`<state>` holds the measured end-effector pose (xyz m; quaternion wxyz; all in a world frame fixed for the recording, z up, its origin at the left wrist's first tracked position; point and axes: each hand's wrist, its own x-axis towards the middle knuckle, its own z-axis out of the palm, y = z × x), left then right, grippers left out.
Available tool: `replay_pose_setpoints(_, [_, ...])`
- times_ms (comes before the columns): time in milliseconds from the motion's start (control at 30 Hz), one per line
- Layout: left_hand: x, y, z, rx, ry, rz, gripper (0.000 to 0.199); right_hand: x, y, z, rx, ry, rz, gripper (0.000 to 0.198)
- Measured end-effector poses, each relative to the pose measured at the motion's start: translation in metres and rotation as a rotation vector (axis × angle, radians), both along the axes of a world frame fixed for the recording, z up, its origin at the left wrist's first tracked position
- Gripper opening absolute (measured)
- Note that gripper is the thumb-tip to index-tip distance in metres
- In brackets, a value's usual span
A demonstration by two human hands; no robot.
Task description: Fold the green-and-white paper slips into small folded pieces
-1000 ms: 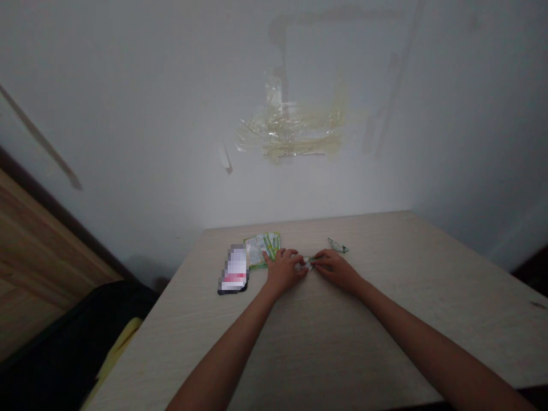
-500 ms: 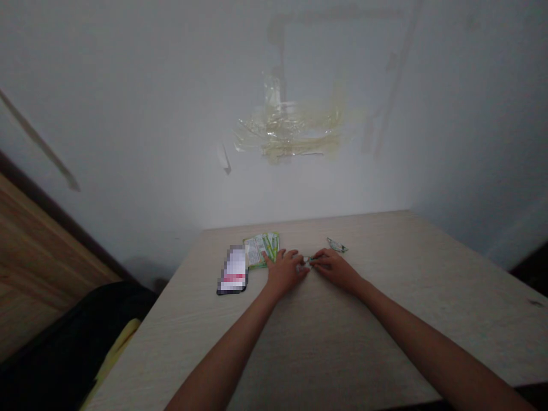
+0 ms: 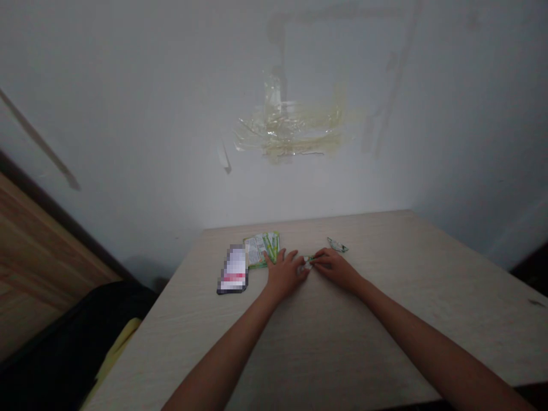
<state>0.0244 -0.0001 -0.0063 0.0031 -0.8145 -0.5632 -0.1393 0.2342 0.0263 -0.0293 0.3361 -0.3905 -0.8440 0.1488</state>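
Observation:
Between my two hands is a small white-and-green piece (image 3: 307, 261), too small to make out its kind; it looks like paper or film. My left hand (image 3: 286, 274) rests low over the table, thumb and index finger closed at the piece's left side, the other fingers spread. From the right, my right hand (image 3: 336, 269) pinches the piece with its fingertips. A green-and-white printed packet (image 3: 259, 251) lies just beyond my left fingers, partly covered by them. Beyond my right hand lies a small crumpled green-and-white scrap (image 3: 338, 245).
Left of the packet, a phone-like dark-edged object (image 3: 234, 271) with a pixelated face lies on the pale wooden table (image 3: 428, 285). The wall (image 3: 171, 114) behind carries torn clear tape (image 3: 295, 131). Dark and yellow cloth (image 3: 122, 342) sits at the lower left.
My right fingertips have shifted very slightly at the small piece, and more of its green part shows. My left hand and the other things stay where they were.

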Motion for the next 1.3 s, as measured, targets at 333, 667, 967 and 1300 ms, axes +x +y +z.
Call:
replay_pose_setpoints(333, [-0.005, -0.001, -0.002, -0.035, -0.030, -0.015, 0.035, 0.000, -0.005, -0.001, 0.092, -0.073, 0.008, 0.022])
replay_pose_setpoints(667, [-0.009, 0.002, 0.001, -0.007, -0.033, -0.047, 0.030, -0.001, -0.006, 0.004, 0.083, -0.103, 0.005, 0.022])
replay_pose_setpoints(967, [-0.015, 0.004, 0.001, 0.022, -0.032, -0.094, 0.027, -0.002, -0.006, 0.003, 0.104, -0.144, -0.052, 0.021])
replay_pose_setpoints(1300, [-0.018, 0.004, 0.001, 0.029, -0.027, -0.132, 0.030, -0.002, -0.001, -0.001, 0.116, -0.158, -0.084, 0.023])
